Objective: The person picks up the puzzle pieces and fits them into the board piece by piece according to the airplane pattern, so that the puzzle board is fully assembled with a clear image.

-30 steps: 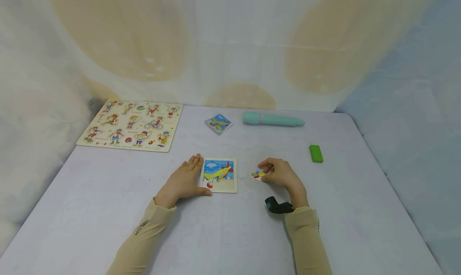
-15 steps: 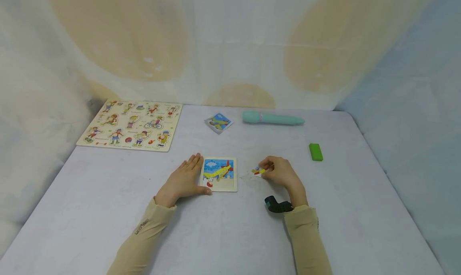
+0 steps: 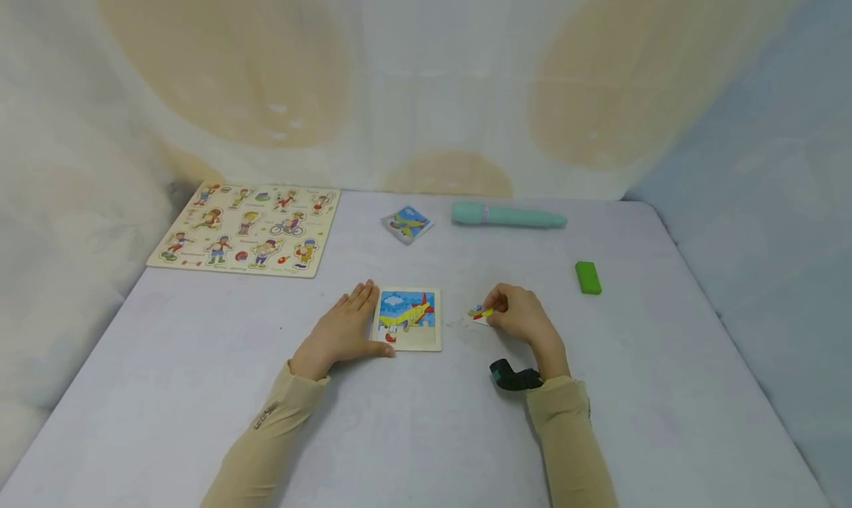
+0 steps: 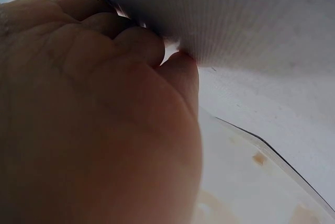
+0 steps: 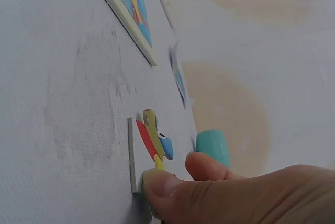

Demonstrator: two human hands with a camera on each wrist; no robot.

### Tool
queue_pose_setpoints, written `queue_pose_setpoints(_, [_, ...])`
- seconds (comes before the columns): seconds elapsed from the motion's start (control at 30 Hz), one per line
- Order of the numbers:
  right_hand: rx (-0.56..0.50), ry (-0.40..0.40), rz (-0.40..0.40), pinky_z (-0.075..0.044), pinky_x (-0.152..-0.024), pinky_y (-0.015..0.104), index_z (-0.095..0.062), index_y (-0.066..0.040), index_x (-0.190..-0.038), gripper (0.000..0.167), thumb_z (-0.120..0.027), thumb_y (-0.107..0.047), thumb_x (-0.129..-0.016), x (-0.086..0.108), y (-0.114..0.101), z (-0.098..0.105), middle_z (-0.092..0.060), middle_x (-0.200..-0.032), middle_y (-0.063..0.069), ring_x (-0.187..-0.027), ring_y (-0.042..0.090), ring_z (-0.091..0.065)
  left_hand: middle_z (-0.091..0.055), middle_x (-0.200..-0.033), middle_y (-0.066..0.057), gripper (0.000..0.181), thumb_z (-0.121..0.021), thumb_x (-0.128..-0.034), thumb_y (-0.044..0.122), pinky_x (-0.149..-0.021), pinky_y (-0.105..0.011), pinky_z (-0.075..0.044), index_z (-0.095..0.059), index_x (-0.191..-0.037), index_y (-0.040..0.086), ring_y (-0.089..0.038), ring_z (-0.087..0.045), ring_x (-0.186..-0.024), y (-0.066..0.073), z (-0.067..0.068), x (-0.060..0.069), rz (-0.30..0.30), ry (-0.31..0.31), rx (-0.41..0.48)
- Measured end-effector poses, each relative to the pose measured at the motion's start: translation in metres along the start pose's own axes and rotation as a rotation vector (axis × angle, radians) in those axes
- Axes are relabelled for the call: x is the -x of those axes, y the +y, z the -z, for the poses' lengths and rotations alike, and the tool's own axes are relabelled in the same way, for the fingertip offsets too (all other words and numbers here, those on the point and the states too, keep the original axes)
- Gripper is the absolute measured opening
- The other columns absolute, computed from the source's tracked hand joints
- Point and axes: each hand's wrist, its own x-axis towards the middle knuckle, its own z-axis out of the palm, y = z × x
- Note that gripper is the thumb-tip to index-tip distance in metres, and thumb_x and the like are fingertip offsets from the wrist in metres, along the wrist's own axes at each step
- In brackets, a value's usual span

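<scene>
A small square jigsaw puzzle [image 3: 428,336] with a light wooden frame lies on the table, showing a yellow and red plane on blue. Bare wood shows at its lower right. My left hand [image 3: 342,330] rests flat along its left side, fingers straight, the thumb at the lower left corner. To the right of the frame, my right hand [image 3: 523,317] pinches a puzzle piece [image 5: 148,139] between thumb and fingers. The piece is white with red, olive, yellow and blue, and stands tilted close to the table. My thumb covers its near end.
A larger wooden board [image 3: 233,231] with printed children lies at the back left. Behind the frame is a small plane picture card [image 3: 407,224], with a mint-green pen-shaped object [image 3: 509,215] beside it. A green block [image 3: 589,278] lies to the right.
The whole head view has shifted slightly. Both hands keep nearly the same places, the left on the frame and the right pinching the puzzle piece.
</scene>
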Motion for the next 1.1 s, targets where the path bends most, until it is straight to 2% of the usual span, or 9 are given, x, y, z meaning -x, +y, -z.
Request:
queue_pose_setpoints(0.3, [-0.085, 0.000, 0.037, -0.049, -0.074, 0.028, -0.067, -0.006, -0.105, 0.030, -0.070, 0.005, -0.077, -0.003, -0.004, -0.003, -0.062, -0.097, 0.010, -0.090, 0.022, -0.060, -0.011, -0.161, -0.020, 0.118, -0.074, -0.0729, 0.062, -0.123, -0.050, -0.016, -0.017, -0.153, -0.004, -0.035, -0.012, -0.151, -0.001, 0.001, -0.001, 0.005, 0.000, 0.008])
queue_pose_setpoints(0.53, [-0.154, 0.026, 0.034, -0.053, -0.073, 0.028, -0.066, -0.008, -0.114, 0.031, -0.068, -0.002, -0.084, -0.003, -0.009, -0.007, -0.067, -0.106, 0.013, -0.091, 0.022, -0.064, -0.011, -0.162, -0.020, 0.117, -0.073, -0.0737, 0.062, -0.123, -0.050, -0.016, -0.016, -0.153, -0.003, -0.035, -0.011, -0.151, 0.001, 0.002, -0.001, 0.001, -0.013, 0.002])
queue_pose_setpoints(0.63, [-0.241, 0.015, 0.039, -0.056, -0.070, 0.028, -0.064, -0.006, -0.116, 0.028, -0.067, -0.005, -0.088, -0.004, -0.013, -0.011, -0.070, -0.103, 0.016, -0.083, 0.020, -0.067, -0.010, -0.162, -0.020, 0.117, -0.074, -0.0737, 0.061, -0.123, -0.050, -0.016, -0.016, -0.153, -0.003, -0.035, -0.011, -0.151, 0.002, 0.003, -0.001, 0.002, -0.014, 0.006])
queue_pose_setpoints(0.8, [-0.352, -0.044, 0.022, -0.057, -0.064, 0.026, -0.063, -0.003, -0.116, 0.027, -0.067, -0.010, -0.090, -0.007, -0.024, -0.024, -0.073, -0.088, 0.014, -0.064, 0.013, -0.064, -0.010, -0.162, -0.020, 0.118, -0.074, -0.0735, 0.061, -0.123, -0.050, -0.016, -0.016, -0.153, -0.003, -0.035, -0.011, -0.151, 0.003, 0.004, 0.000, 0.007, -0.021, 0.010])
queue_pose_setpoints(1.1, [-0.334, -0.090, 0.060, -0.051, -0.058, 0.022, -0.065, -0.006, -0.113, 0.023, -0.066, -0.016, -0.092, -0.006, -0.041, -0.048, -0.073, -0.085, 0.009, -0.060, 0.011, -0.060, -0.010, -0.162, -0.019, 0.117, -0.074, -0.0741, 0.061, -0.123, -0.049, -0.015, -0.015, -0.153, -0.003, -0.034, -0.010, -0.151, 0.005, 0.005, 0.002, 0.011, -0.023, 0.011])
